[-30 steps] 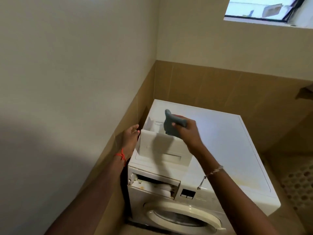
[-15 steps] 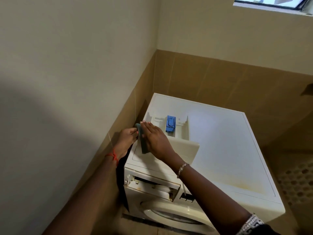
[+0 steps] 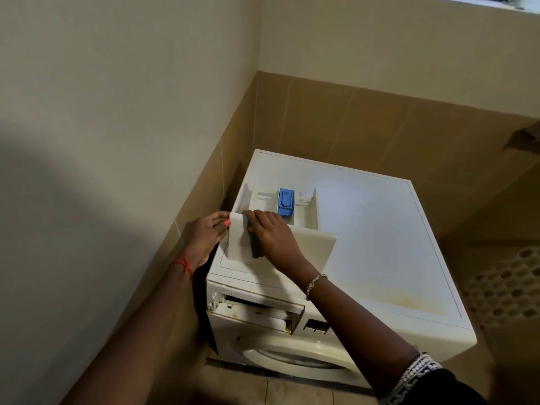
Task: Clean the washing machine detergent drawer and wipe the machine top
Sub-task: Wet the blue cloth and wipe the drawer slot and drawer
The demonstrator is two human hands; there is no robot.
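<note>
The white detergent drawer (image 3: 314, 244) lies out of the machine on the washing machine top (image 3: 380, 244), its blue siphon cap (image 3: 285, 204) facing up. My left hand (image 3: 206, 236) grips the drawer's near left edge, thumb on its upper corner. My right hand (image 3: 276, 239) holds a grey-green cloth (image 3: 254, 247) against the drawer's pale front panel, fingers laid over the cloth. My thumb is hidden under the hand.
The empty drawer slot (image 3: 257, 312) gapes at the machine's front left, rust-stained, above the round door (image 3: 292, 356). Walls close in on the left and behind. Yellowish stains (image 3: 409, 305) mark the top's near right corner. A perforated basket (image 3: 508, 285) stands to the right.
My right hand brought the cloth down from above the drawer's compartments to its near left panel and now slides it along that panel. The left hand shifted slightly on the drawer's edge.
</note>
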